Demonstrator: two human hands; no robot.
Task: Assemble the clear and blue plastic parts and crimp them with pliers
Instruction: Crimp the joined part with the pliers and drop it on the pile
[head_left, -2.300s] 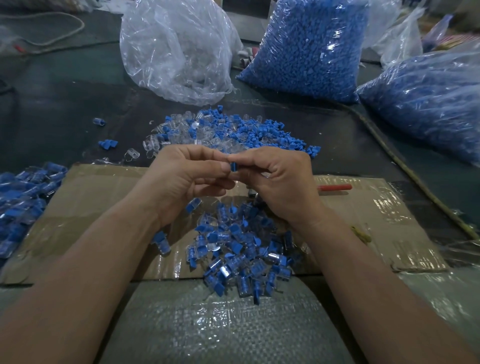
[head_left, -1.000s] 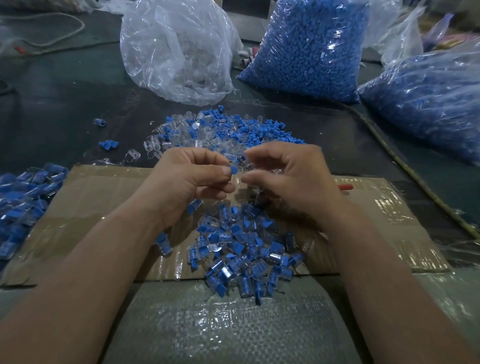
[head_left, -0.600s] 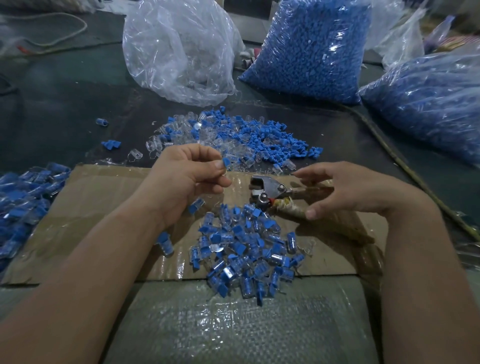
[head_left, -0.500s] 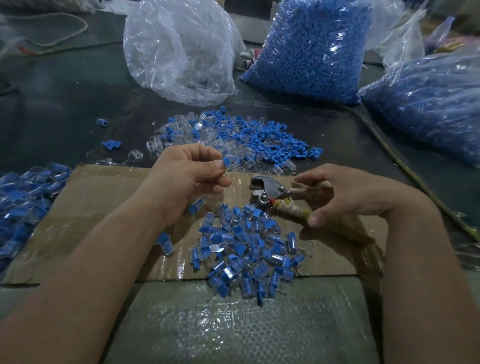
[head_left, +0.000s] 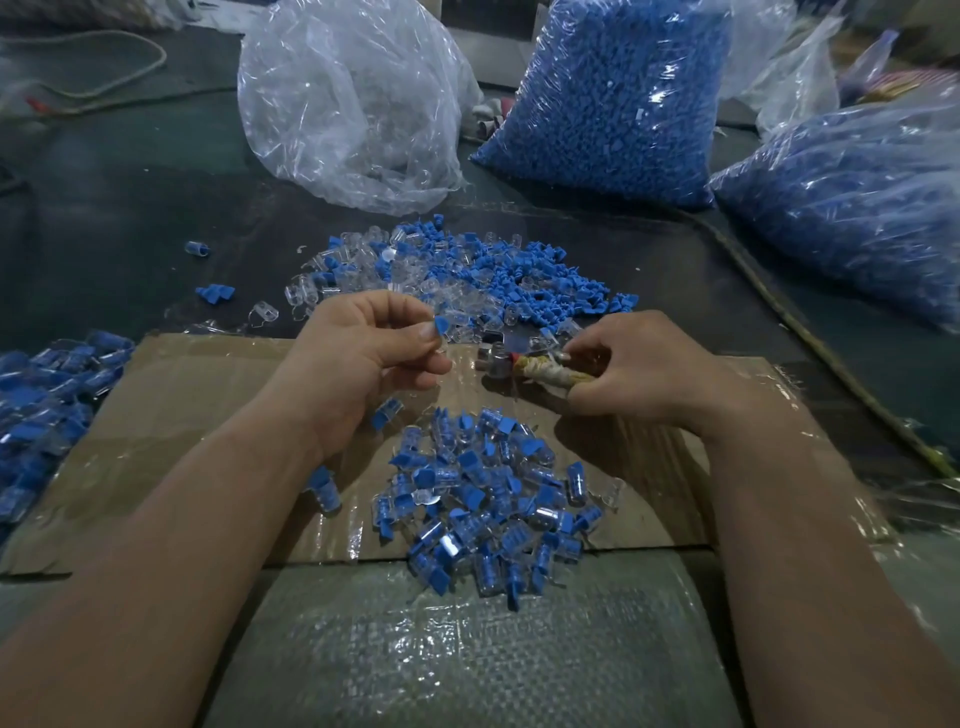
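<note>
My left hand (head_left: 358, 358) pinches a small joined clear and blue plastic part (head_left: 441, 332) between thumb and forefinger, above the cardboard sheet (head_left: 171, 415). My right hand (head_left: 639, 369) grips the cloth-wrapped handles of the pliers (head_left: 524, 366), whose metal jaws point left toward the part, a short gap away. A heap of assembled blue and clear pieces (head_left: 483, 504) lies on the cardboard below both hands. Loose clear and blue parts (head_left: 467, 275) are scattered on the dark table behind.
A clear bag of clear parts (head_left: 353, 98) stands at the back. Two bags of blue parts (head_left: 618, 93) (head_left: 852, 192) sit at the back right. More assembled pieces (head_left: 47, 400) pile at the left edge. A woven plastic sack (head_left: 467, 649) lies in front.
My right hand left the part, reached right to the pliers on the cardboard and closed around their handles. The left hand kept the part and stayed almost in place.
</note>
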